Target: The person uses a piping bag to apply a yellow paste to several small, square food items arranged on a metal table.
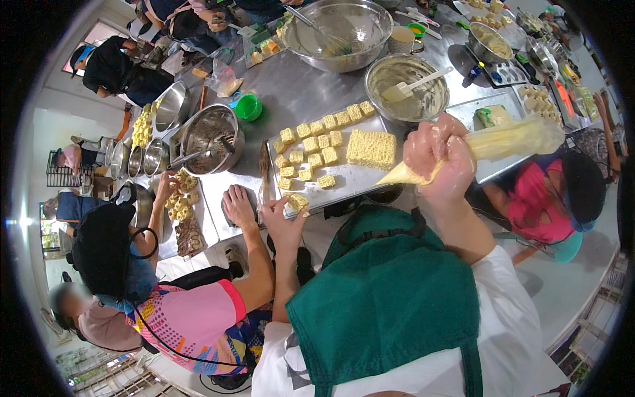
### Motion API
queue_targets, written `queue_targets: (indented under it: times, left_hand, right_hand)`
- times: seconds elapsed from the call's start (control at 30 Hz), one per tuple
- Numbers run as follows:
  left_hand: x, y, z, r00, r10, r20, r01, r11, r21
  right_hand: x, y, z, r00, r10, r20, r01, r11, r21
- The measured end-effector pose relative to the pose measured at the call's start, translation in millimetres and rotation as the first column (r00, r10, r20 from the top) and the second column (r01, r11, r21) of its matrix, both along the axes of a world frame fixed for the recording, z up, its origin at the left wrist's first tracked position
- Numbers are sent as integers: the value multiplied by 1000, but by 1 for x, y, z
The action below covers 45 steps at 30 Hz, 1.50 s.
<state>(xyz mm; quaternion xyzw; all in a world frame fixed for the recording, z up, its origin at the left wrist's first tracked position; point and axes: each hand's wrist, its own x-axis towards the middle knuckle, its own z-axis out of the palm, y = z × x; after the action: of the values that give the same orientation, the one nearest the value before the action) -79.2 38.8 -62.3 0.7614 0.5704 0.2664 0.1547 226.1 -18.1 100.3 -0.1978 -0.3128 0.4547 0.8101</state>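
My right hand [441,154] is closed tightly around a clear piping bag [516,139] of pale yellow cream. The bag's narrow end points left, over the tray's near right corner. Between the fingertips of my left hand [282,218] is a small piece coated in yellow cream [297,201], just off the tray's near edge. On the metal tray [347,186] stand several small cubes [315,160] covered in textured yellow piping. A larger piped block [371,150] sits at the right of these cubes.
Beyond the tray stands a cream-smeared steel bowl [421,64] with a spatula [397,92]. A bigger bowl [307,44] holds a whisk. A green measuring cup [248,107] lies left of it. At my left, a co-worker's hand [239,204] rests near the tray; another person [533,191] is at right.
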Motion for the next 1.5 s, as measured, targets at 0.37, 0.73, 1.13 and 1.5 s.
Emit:
queue_targets:
  times: [0.37, 0.73, 1.13, 1.5]
  left_hand:
    - [36, 18, -38, 981, -104, -165, 123, 986, 112]
    - [71, 4, -14, 986, -12, -165, 24, 997, 72]
    - [122, 6, -25, 888, 192, -417, -191, 981, 45]
    - [134, -8, -10, 999, 34, 29, -37, 993, 113]
  right_hand:
    - [15, -2, -6, 999, -24, 33, 26, 999, -42]
    - [31, -9, -8, 997, -79, -7, 78, 995, -62]
    - [72, -19, -2, 998, -60, 5, 60, 998, -37]
    - [102, -3, -8, 997, 58, -45, -57, 998, 6]
